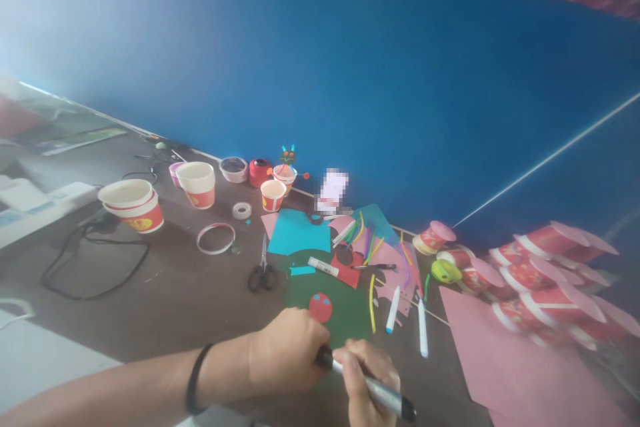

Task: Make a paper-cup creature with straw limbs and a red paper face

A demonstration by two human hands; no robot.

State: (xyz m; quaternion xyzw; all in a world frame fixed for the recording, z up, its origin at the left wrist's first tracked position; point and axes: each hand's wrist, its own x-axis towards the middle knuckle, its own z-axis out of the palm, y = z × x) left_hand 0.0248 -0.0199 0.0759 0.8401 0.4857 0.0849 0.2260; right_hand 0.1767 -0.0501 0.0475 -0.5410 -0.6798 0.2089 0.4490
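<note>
My left hand (pixel 290 350) is closed round the dark end of a marker, its wrist wearing a black band. My right hand (pixel 367 377) grips the marker's pale barrel (pixel 383 392), whose other black end points down to the right. Just above my hands a red paper circle (pixel 321 307) with small blue pieces on it lies on green paper (pixel 305 287). Black-handled scissors (pixel 263 273) rest to the left of the green sheet. A glue stick (pixel 323 266) lies across the green and red paper.
Paper cups (pixel 197 185) stand at the left and back, near a tape ring (pixel 215 239) and a black cord (pixel 90 297). White markers (pixel 423 330) and coloured strips lie right of centre. Stacked red cups (pixel 545 280) and pink paper (pixel 520 367) are at the right, below a blue wall.
</note>
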